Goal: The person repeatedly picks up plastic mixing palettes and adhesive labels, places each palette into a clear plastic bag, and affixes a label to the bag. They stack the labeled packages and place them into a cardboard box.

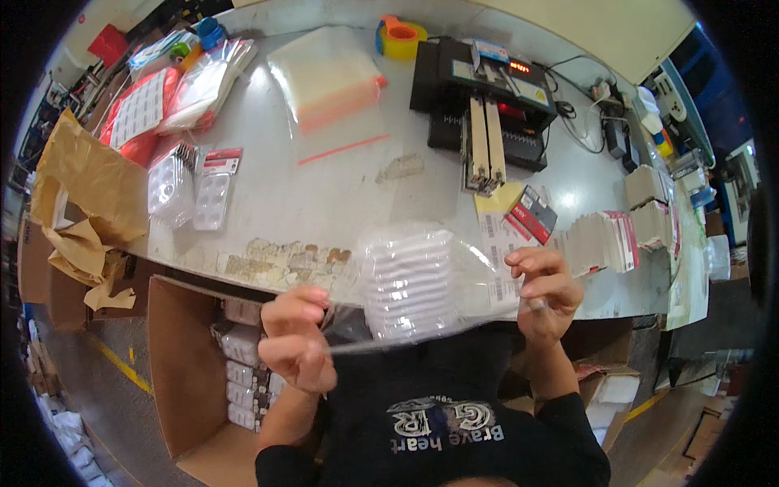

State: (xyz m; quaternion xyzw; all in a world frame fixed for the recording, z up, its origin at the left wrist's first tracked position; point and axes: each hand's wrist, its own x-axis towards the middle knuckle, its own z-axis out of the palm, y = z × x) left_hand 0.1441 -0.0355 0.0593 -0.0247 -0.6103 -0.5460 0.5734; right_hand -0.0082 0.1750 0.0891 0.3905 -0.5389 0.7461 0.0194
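Observation:
A clear plastic bag [477, 280] is stretched between my hands at the table's near edge. Inside it sits a stack of ridged, whitish clear plastic pieces [410, 284]. The fingers of my left hand [296, 337] are curled on the bag's near left corner. At the opposite corner, my right hand [548, 296] pinches the bag between thumb and fingers. The bag's near edge runs in a taut line from one hand to the other. Beyond my right hand, a small black and red box [531, 215] rests on printed sheets [497, 235].
Flat zip bags [329, 81] lie at the far middle, near tape rolls [400, 39]. A black machine [487, 89] stands far right, beside card stacks [600, 242]. Blister packs [172, 187] and brown paper [85, 178] are leftward. An open carton [182, 365] of packs sits below the table.

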